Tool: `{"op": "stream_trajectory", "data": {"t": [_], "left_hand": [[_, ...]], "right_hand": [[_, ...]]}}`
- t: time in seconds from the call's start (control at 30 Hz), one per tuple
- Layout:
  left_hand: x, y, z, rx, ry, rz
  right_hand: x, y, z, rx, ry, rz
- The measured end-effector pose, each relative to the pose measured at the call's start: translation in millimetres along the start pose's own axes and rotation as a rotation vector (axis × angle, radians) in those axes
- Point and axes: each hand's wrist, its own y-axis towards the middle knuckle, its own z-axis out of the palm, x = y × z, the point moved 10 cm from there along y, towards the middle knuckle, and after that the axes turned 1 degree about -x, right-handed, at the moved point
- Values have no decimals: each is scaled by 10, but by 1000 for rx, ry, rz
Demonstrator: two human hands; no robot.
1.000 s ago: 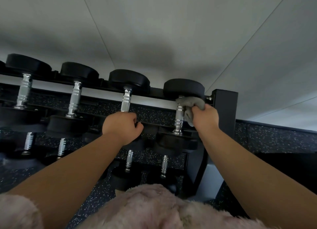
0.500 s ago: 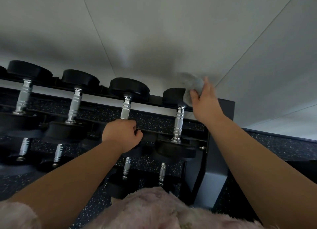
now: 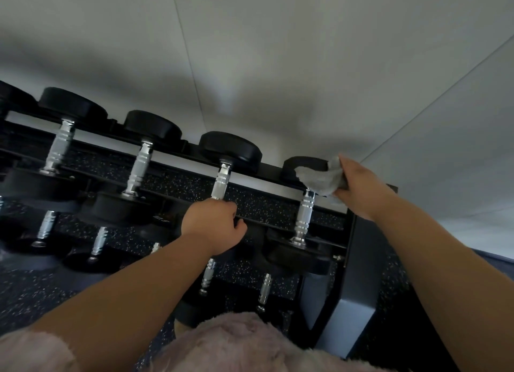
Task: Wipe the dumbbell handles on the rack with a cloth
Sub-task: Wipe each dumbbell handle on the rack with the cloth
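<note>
A pale panelled wall (image 3: 278, 51) fills the upper half of the frame. Under it a black rack (image 3: 358, 260) stands on a dark speckled floor (image 3: 27, 293).

At right of centre, the right hand (image 3: 358, 188) pinches a bunched grey cloth (image 3: 319, 178) between thumb and fingers. The cloth lies against the black far head (image 3: 303, 163) of the rightmost dumbbell, and its lower edge just touches the top of that dumbbell's handle (image 3: 303, 218). At centre, the left hand (image 3: 211, 227) is clenched in a fist. It seems to clasp the near end of the neighbouring handle (image 3: 221, 182), though the fingers themselves are hidden.

Further left, two more chrome handles (image 3: 59, 146) (image 3: 139, 167) sit bare on the top tier, with shorter ones (image 3: 208, 274) on the tier below. A pink fluffy garment (image 3: 236, 344) fills the bottom edge.

As for progress, every handle shines alike, so I cannot tell which have been wiped. The cloth sits at the far tip of the end dumbbell, with the shaft below it uncovered. That handle looks either just started or just finished, and I would guess much of the rack is left.

Each handle's long axis runs from its near head, lower in frame, up to its far head. It stands nearly upright in the picture, the top leaning slightly right. The row itself steps down from upper left towards the right.
</note>
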Motion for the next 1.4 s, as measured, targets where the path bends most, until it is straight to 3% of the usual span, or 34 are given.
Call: {"op": "stream_trajectory", "data": {"t": [0.13,0.27,0.57,0.93,1.27,1.4], "left_hand": [[-9,-9,-21,-1,-5,5],[-15,-18,-32,-3,-6,-3],[7,6,10,-4,1,5],[4,4,3,-4,16,-15],[12,-7,-10,-13,0,-22],[1,1,-16,-10,7,-16]], "right_hand": [[664,62,-161,-188,8,-174],[1105,276,-20,-112,-158,-256],[377,4,-112,-139,-220,-140],[1291,415,119,-29,-521,-279],[610,206,-89,-9,-450,-68],[871,326,24,-2,-490,-121]]}}
